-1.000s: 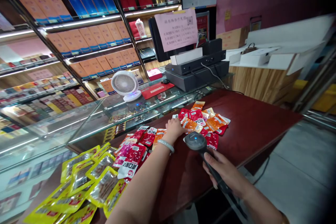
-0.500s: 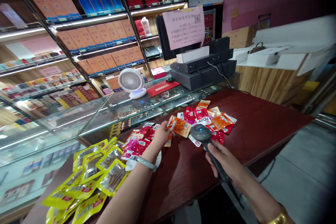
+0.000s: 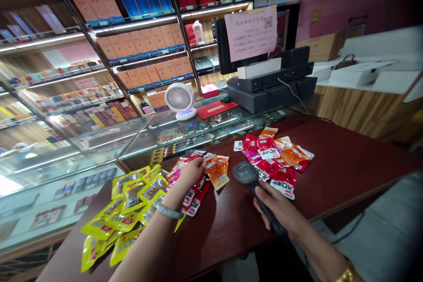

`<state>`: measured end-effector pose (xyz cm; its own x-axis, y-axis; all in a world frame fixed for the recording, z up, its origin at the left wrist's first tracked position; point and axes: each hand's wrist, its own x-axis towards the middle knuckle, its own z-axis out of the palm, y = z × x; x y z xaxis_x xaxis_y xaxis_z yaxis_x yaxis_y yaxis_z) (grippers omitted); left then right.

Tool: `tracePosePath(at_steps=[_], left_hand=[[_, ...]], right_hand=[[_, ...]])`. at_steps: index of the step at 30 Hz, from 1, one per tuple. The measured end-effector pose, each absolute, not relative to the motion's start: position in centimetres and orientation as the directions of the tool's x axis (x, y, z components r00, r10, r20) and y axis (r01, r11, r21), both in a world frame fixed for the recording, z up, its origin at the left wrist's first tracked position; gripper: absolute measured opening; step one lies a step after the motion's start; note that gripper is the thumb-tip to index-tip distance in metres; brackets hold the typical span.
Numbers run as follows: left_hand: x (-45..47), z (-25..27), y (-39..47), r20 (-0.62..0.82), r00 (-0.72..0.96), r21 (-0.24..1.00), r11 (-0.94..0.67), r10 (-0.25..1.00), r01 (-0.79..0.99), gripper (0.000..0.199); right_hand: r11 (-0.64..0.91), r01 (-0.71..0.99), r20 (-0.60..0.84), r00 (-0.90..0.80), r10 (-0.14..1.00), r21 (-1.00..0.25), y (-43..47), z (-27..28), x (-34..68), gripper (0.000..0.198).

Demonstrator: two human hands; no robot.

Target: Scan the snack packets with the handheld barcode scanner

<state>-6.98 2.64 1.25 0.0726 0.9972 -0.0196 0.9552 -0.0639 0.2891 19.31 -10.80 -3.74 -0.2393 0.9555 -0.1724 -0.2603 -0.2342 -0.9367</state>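
Observation:
My left hand [image 3: 193,171], with a pale bangle on the wrist, has its fingers closed at the edge of an orange snack packet [image 3: 217,175]. Under and beside that hand lies a pile of red and pink snack packets [image 3: 194,200], partly hidden by it. A dark handheld barcode scanner [image 3: 264,202] is gripped in my right hand [image 3: 276,205], its head pointing toward the orange packet. Beyond the scanner lies a second heap of red and orange packets [image 3: 269,167]. Yellow-edged snack packets [image 3: 115,218] are piled at the left, by my left forearm.
The dark red tabletop [image 3: 346,158] meets a glass display counter [image 3: 132,141]. On the glass are a white fan [image 3: 180,98], a red sheet [image 3: 216,109] and a dark cash drawer [image 3: 274,92] below a monitor bearing a pink notice [image 3: 251,33]. Shelves of boxes [image 3: 148,44] stand behind.
My left hand has brought the orange packet left, away from the scanner, to the red and pink pile. My right hand still holds the scanner. The camera view has shifted left.

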Motion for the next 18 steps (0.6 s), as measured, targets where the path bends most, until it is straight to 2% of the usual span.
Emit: tracePosePath(at_steps=[3,5,7,9,10,15,18], left_hand=[[-8.0,3.2,3.0,-0.051,0.041,-0.002,-0.042,0.998,0.999,0.030],[-7.9,3.9,3.1,0.048,0.023,-0.152,-0.015,0.999,0.988,0.029],[-7.0,3.9,3.5,0.201,0.045,-0.208,-0.002,0.979,0.978,0.031],[-5.3,3.3,4.3,0.288,0.094,-0.183,-0.041,0.953,0.982,0.037],[-4.2,2.8,4.9,0.287,0.128,-0.151,-0.088,0.949,0.985,0.040],[2.2,-0.6,9.0,0.178,0.313,0.028,-0.323,0.933,0.946,0.045],[5.5,-2.3,11.4,0.130,0.366,0.082,-0.378,0.921,0.922,0.048]], right_hand=[[-0.237,-0.254,-0.176,-0.238,0.955,-0.938,-10.7,-4.0,19.2,0.048],[-0.231,-0.254,-0.171,-0.236,0.957,-0.939,-10.6,-4.1,19.4,0.049],[-0.224,-0.256,-0.166,-0.228,0.959,-0.940,-10.4,-4.1,19.7,0.049],[-0.225,-0.257,-0.173,-0.210,0.962,-0.940,-10.3,-4.0,20.0,0.050],[-0.231,-0.260,-0.182,-0.201,0.963,-0.937,-10.2,-4.0,20.2,0.051],[-0.266,-0.289,-0.215,-0.199,0.956,-0.920,-10.0,-4.3,20.6,0.052],[-0.266,-0.319,-0.208,-0.204,0.957,-0.910,-9.9,-4.5,20.7,0.050]])
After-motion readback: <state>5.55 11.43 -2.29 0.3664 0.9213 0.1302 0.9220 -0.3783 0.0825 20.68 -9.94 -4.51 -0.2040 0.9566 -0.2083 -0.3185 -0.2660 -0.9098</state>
